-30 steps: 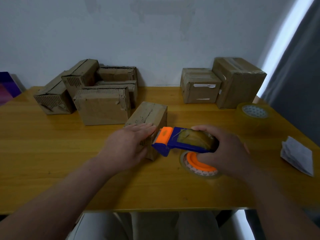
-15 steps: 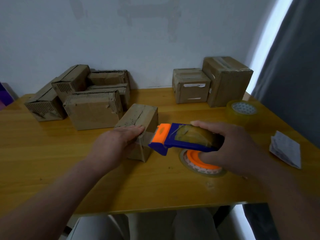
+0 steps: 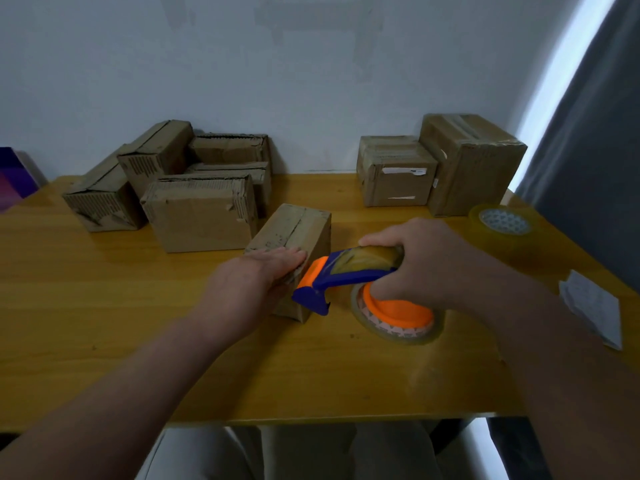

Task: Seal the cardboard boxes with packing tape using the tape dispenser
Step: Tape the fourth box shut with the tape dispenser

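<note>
Tape dispenser [image 3: 346, 271], gripped in the right hand [image 3: 426, 261], sits closer to the box [image 3: 294, 226] now, left hand [image 3: 249, 282] flat on top so it can't slide.

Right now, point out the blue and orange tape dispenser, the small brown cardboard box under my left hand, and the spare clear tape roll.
tape dispenser [image 3: 346, 278], head view, blue frame.
cardboard box [image 3: 294, 226], head view, top face.
spare tape roll [image 3: 504, 220], head view, core.

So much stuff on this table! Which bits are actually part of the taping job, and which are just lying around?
In use: small box under the left hand; tape dispenser gripped by the right hand; boxes stacked at back left.
Lying about: spare tape roll; folded paper; purple object at far left.
</note>
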